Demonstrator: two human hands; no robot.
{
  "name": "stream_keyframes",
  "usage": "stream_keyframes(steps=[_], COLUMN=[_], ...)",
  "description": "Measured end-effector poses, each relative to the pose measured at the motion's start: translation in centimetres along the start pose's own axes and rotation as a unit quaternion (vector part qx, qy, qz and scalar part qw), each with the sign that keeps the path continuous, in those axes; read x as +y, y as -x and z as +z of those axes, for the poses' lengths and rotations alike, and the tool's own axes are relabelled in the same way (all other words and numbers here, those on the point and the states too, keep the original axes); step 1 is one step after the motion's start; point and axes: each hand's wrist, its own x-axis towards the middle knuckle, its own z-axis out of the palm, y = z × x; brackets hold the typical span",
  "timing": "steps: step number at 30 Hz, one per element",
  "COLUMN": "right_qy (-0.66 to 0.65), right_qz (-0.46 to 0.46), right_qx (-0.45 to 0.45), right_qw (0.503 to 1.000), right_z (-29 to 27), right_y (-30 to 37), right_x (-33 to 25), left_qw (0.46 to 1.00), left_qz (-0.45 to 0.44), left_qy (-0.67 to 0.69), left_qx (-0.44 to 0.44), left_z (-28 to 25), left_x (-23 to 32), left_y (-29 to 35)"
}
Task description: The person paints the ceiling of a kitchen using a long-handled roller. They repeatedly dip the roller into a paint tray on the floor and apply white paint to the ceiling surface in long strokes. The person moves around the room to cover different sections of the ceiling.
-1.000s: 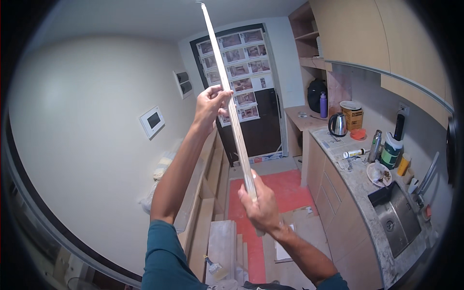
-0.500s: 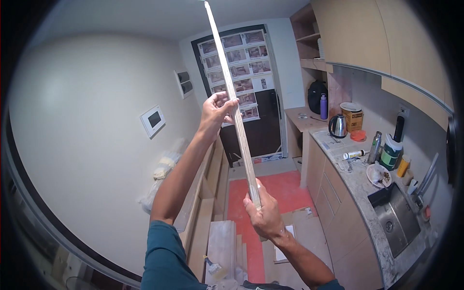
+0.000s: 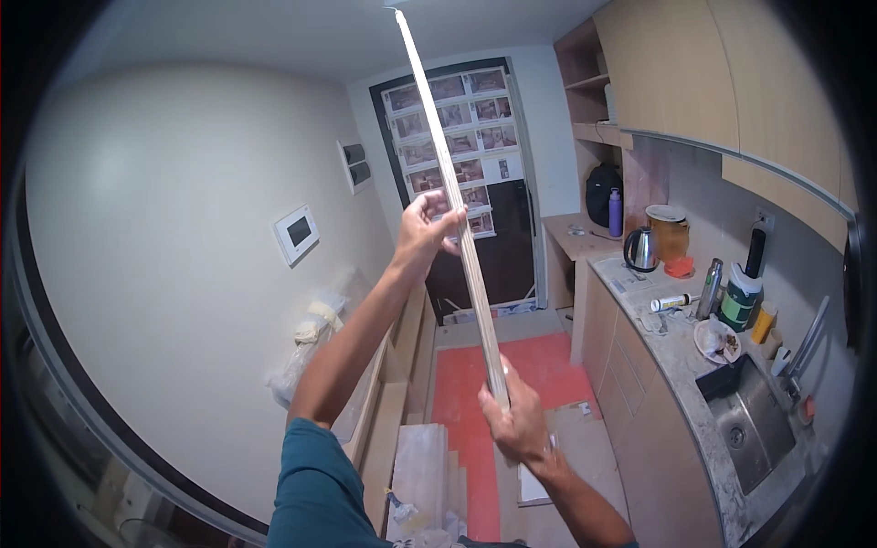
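A long, pale wooden pole [image 3: 473, 279] slants up and away from me, its whitish far end close to the ceiling. A thin wire-like piece shows at that tip. Around the lower end, my right hand [image 3: 519, 418] is closed, the thumb lying along the wood. Higher up, my left hand [image 3: 427, 236] holds the middle of the pole between its thumb and curled fingers, some of them hidden behind it.
On the right, a counter [image 3: 639, 292] carries a kettle [image 3: 641, 249], bottles, a plate [image 3: 717, 340] and a sink [image 3: 744, 429]. Cabinets [image 3: 676, 73] hang above. Stacked boards [image 3: 418, 466] with a brush [image 3: 399, 504] lie below left. A door [image 3: 470, 274] stands ahead; a panel [image 3: 297, 235] is on the left wall.
The pole and both hands have shifted a little right and lower in the picture. The whole view has also moved slightly. Both hands keep their hold.
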Motion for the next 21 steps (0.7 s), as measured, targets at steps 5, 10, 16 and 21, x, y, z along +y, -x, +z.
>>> stream_keyframes(steps=[5,10,16,21], right_qy=[-0.042,-0.026,0.007,0.002], right_qz=[0.022,-0.005,-0.018,0.003], right_qx=[0.001,-0.001,0.006,-0.002], right_qw=[0.999,1.000,1.000,1.000], right_z=[0.3,0.5,-0.8,-0.9], right_y=[2.7,-2.9,-0.6,5.4], right_x=[-0.6,1.3,1.4,1.5], left_qw=[1.000,0.999,1.000,1.000], left_qz=[-0.006,-0.014,0.014,-0.004], left_qy=[0.009,-0.019,-0.011,-0.004], left_qx=[0.016,0.040,0.003,-0.014], left_z=[1.2,-1.2,0.4,2.9], left_x=[0.8,-0.4,-0.6,0.7], left_y=[2.7,-2.5,-0.5,5.3])
